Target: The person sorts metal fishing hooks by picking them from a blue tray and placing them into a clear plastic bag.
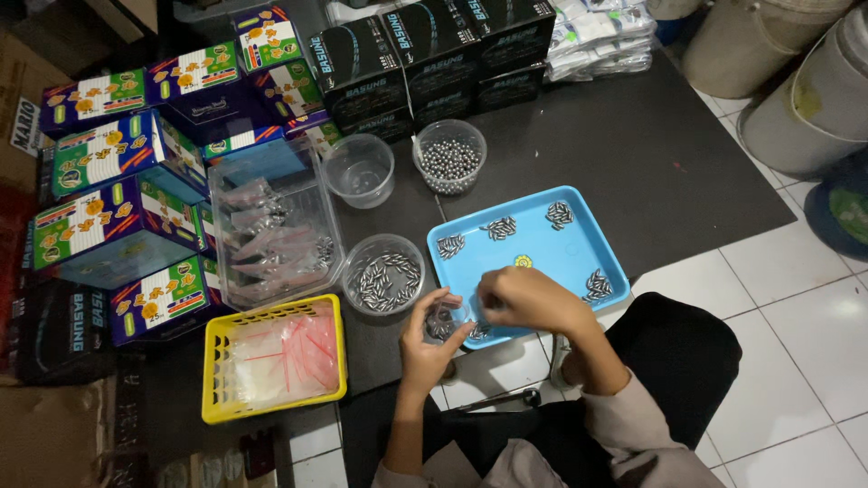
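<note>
The left hand (432,336) pinches a small clear bag (443,323) between thumb and fingers at the near left corner of the blue tray (533,237); the right hand (524,298) is curled just beside it, fingertips bunched at the bag's mouth, though whether they grip anything there is hidden by the knuckles. The bag looks see-through and holds a dark cluster of small metal pieces (too small to tell apart).

On the tray's floor lie several little heaps of oval metal weights (499,227), spread well apart, and a small yellow mark near the middle. Just left of the tray stands a round clear tub of the same weights (384,275). Behind it are an empty clear tub (359,169) and a tub of round steel balls (449,155).

Further left sits a clear box with filled bags (271,224), and nearer the person a yellow basket (273,359) holding flat bags with red strips. Colourful cartons (117,194) are stacked at the far left, black cartons (432,50) along the back. All rests on a dark mat (651,145) over white floor tiles.
</note>
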